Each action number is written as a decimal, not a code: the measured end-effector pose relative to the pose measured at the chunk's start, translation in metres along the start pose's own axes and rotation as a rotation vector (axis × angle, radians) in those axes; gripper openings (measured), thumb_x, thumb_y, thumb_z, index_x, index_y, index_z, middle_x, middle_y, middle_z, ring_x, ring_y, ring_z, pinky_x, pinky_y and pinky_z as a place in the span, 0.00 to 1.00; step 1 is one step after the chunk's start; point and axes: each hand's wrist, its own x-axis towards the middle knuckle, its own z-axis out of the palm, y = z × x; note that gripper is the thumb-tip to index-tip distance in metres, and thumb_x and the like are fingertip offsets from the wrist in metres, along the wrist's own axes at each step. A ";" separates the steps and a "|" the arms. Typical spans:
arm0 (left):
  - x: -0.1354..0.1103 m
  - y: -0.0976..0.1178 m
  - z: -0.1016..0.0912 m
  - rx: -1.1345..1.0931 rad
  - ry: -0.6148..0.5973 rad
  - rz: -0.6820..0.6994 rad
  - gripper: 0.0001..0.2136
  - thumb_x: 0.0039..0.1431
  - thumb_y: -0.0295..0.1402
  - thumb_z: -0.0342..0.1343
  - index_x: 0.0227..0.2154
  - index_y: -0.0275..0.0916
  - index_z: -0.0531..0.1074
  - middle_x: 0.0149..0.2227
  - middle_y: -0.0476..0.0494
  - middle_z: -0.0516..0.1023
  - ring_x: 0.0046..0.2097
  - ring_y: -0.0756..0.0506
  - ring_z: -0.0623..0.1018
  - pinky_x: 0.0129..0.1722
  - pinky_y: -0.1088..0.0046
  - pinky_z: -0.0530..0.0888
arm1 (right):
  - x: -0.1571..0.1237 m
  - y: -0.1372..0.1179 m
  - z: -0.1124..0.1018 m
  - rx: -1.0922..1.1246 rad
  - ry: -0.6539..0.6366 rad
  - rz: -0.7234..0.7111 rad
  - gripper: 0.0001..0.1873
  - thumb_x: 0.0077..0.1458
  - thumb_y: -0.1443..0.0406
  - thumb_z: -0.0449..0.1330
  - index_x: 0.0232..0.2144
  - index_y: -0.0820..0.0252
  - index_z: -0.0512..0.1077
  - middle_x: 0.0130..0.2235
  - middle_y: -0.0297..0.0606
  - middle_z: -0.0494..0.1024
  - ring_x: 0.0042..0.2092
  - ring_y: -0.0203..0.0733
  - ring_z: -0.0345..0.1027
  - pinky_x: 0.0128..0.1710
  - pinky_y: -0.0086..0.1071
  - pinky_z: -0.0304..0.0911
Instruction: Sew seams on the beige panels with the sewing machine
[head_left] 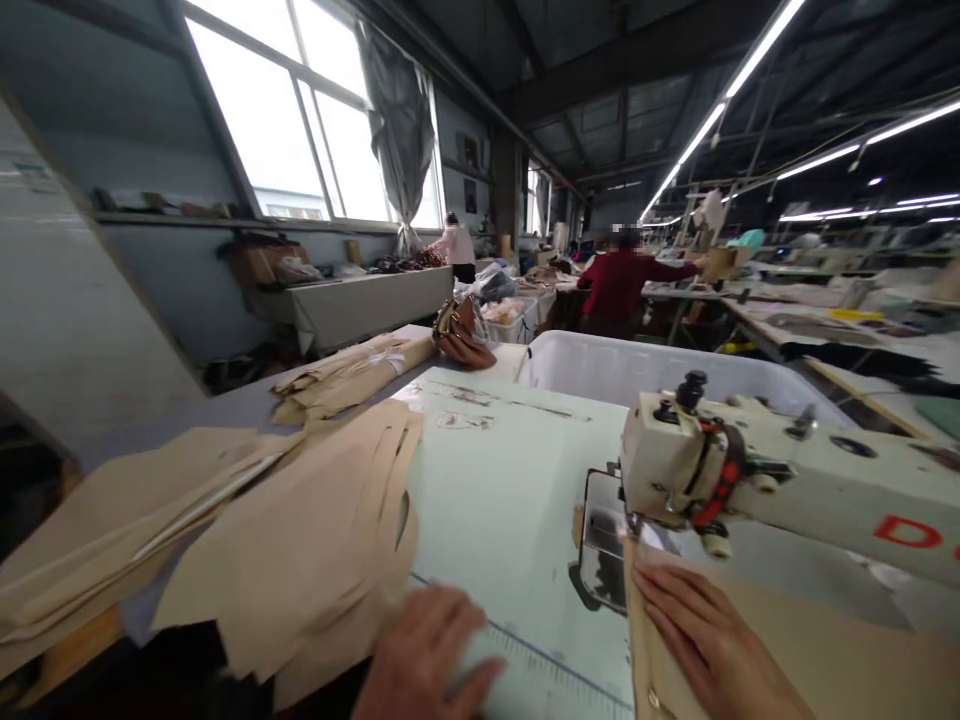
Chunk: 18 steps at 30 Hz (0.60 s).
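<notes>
My right hand lies flat on a tan fabric piece that sits under the head of a cream sewing machine, fingers pointing toward the needle plate. My left hand rests at the near edge of the pale green table, fingers curled at the edge of a stack of tan cut pieces. I cannot tell whether it grips a piece.
More tan pieces lie farther back on the left, beside a brown bag. A white plastic bin stands behind the machine. A person in red and another person work at distant tables. Windows line the left wall.
</notes>
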 end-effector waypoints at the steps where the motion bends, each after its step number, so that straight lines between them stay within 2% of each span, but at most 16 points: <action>1: 0.010 -0.008 -0.023 0.319 0.191 0.092 0.18 0.53 0.43 0.66 0.44 0.40 0.76 0.53 0.34 0.72 0.62 0.29 0.62 0.65 0.46 0.52 | -0.001 0.003 0.004 -0.011 0.011 -0.018 0.18 0.65 0.60 0.55 0.53 0.51 0.75 0.54 0.36 0.75 0.54 0.48 0.70 0.51 0.39 0.72; 2: 0.019 -0.017 -0.043 0.632 0.356 0.137 0.22 0.55 0.44 0.62 0.50 0.38 0.74 0.58 0.31 0.68 0.64 0.27 0.58 0.65 0.44 0.50 | -0.002 0.005 0.006 -0.021 0.016 -0.031 0.17 0.65 0.60 0.54 0.53 0.51 0.75 0.54 0.35 0.75 0.54 0.48 0.70 0.50 0.38 0.73; 3: 0.029 -0.026 -0.060 0.891 0.448 0.127 0.26 0.59 0.45 0.57 0.55 0.34 0.70 0.62 0.27 0.63 0.66 0.26 0.55 0.64 0.42 0.49 | -0.002 0.005 0.006 -0.031 0.020 -0.037 0.17 0.65 0.60 0.54 0.53 0.51 0.76 0.54 0.35 0.75 0.54 0.48 0.71 0.50 0.38 0.73; 4: 0.038 -0.035 -0.074 1.062 0.450 0.090 0.29 0.62 0.45 0.52 0.59 0.29 0.65 0.64 0.22 0.59 0.67 0.25 0.53 0.63 0.40 0.49 | -0.002 0.003 0.004 -0.042 0.019 -0.037 0.18 0.65 0.60 0.53 0.52 0.51 0.76 0.54 0.35 0.75 0.53 0.47 0.71 0.50 0.37 0.73; 5: 0.046 -0.043 -0.086 1.110 0.436 0.076 0.31 0.62 0.45 0.51 0.61 0.26 0.63 0.64 0.18 0.57 0.67 0.23 0.54 0.63 0.38 0.48 | -0.001 0.001 0.001 -0.053 0.018 -0.037 0.17 0.65 0.60 0.53 0.52 0.52 0.76 0.54 0.35 0.75 0.53 0.47 0.71 0.50 0.37 0.73; 7: 0.057 -0.052 -0.107 1.136 0.355 0.069 0.31 0.63 0.44 0.48 0.62 0.24 0.61 0.65 0.17 0.57 0.67 0.24 0.54 0.62 0.37 0.47 | 0.002 -0.002 -0.004 -0.069 0.017 -0.038 0.17 0.66 0.61 0.52 0.52 0.52 0.76 0.54 0.35 0.75 0.53 0.46 0.71 0.49 0.36 0.73; 8: 0.060 -0.053 -0.118 1.121 0.304 0.085 0.30 0.63 0.43 0.48 0.62 0.27 0.62 0.65 0.20 0.58 0.68 0.26 0.54 0.63 0.40 0.47 | 0.003 -0.004 -0.005 -0.078 0.018 -0.046 0.17 0.66 0.61 0.52 0.51 0.53 0.76 0.54 0.35 0.76 0.53 0.46 0.71 0.49 0.35 0.73; 11: 0.064 -0.044 -0.155 1.103 0.152 0.134 0.28 0.63 0.44 0.49 0.63 0.36 0.63 0.67 0.33 0.59 0.68 0.35 0.56 0.66 0.52 0.49 | 0.004 -0.004 -0.007 -0.112 0.023 -0.076 0.17 0.66 0.61 0.52 0.51 0.54 0.77 0.53 0.35 0.76 0.52 0.45 0.72 0.48 0.34 0.74; 13: 0.065 -0.033 -0.175 1.093 0.108 0.129 0.30 0.61 0.47 0.51 0.63 0.37 0.64 0.67 0.35 0.60 0.67 0.35 0.59 0.66 0.55 0.51 | 0.003 -0.002 -0.005 -0.133 0.020 -0.081 0.17 0.66 0.61 0.52 0.50 0.54 0.77 0.53 0.35 0.76 0.51 0.45 0.73 0.48 0.35 0.74; 15: 0.065 -0.023 -0.183 1.080 0.118 0.107 0.27 0.65 0.47 0.46 0.60 0.36 0.67 0.64 0.36 0.65 0.64 0.36 0.64 0.64 0.59 0.57 | 0.002 -0.001 -0.003 -0.143 0.019 -0.073 0.18 0.66 0.61 0.51 0.50 0.53 0.78 0.53 0.35 0.76 0.51 0.46 0.72 0.48 0.35 0.74; 17: 0.067 -0.016 -0.181 1.076 0.159 0.084 0.24 0.69 0.45 0.37 0.53 0.36 0.71 0.58 0.38 0.72 0.59 0.39 0.71 0.60 0.65 0.63 | 0.001 0.000 -0.001 -0.145 0.021 -0.071 0.18 0.66 0.60 0.51 0.50 0.53 0.78 0.53 0.36 0.76 0.52 0.46 0.72 0.49 0.36 0.73; 18: 0.068 -0.014 -0.177 1.082 0.182 0.071 0.24 0.70 0.44 0.37 0.49 0.36 0.73 0.54 0.39 0.74 0.56 0.40 0.73 0.58 0.66 0.65 | 0.001 0.000 -0.001 -0.146 0.023 -0.072 0.18 0.66 0.60 0.51 0.50 0.53 0.78 0.53 0.36 0.76 0.52 0.46 0.72 0.49 0.36 0.73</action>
